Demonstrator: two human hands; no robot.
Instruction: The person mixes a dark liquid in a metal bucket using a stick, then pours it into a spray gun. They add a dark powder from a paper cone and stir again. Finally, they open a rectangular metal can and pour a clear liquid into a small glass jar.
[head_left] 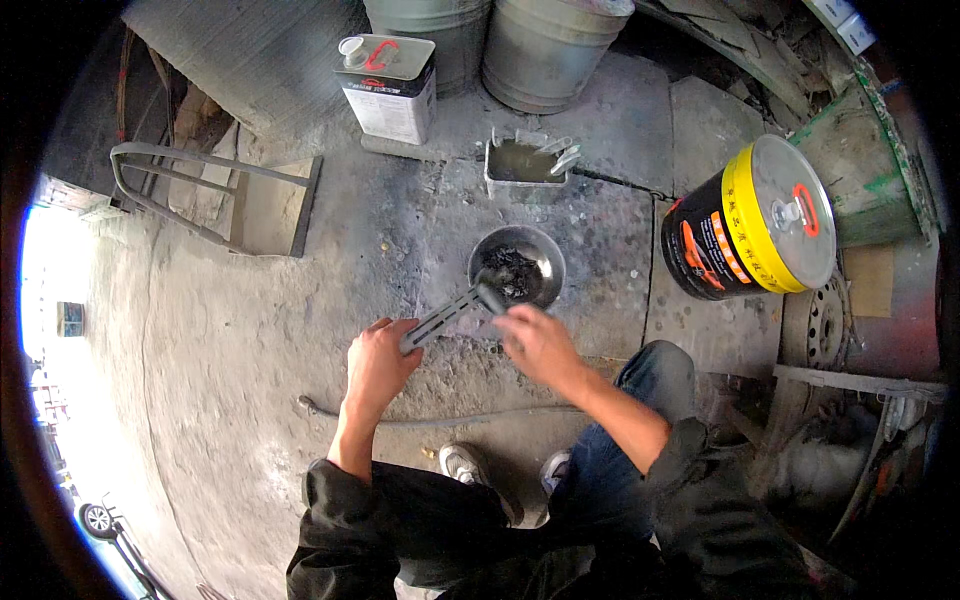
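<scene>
My left hand [383, 360] is closed round the near end of a long grey slotted metal bar [440, 322]. The bar slants up to the right, its far end over the near rim of a round metal bowl [552, 270]. Dark, wet-looking material [512, 270] lies in the bowl. Close to the bar's far end, my right hand [540, 346] has its fingers closed on a short dark tool [491, 298], blurred; its kind cannot be made out. The tool meets the bar, or lies just over it.
Beyond the bowl stands a rectangular tub [524, 180] of murky liquid with pale clips on its rim. A rectangular can [388, 90] and metal drums [550, 50] are behind it. On the right is a yellow-and-black pail [750, 220]; on the left, a metal frame [215, 200]. A hose [450, 418] crosses the floor.
</scene>
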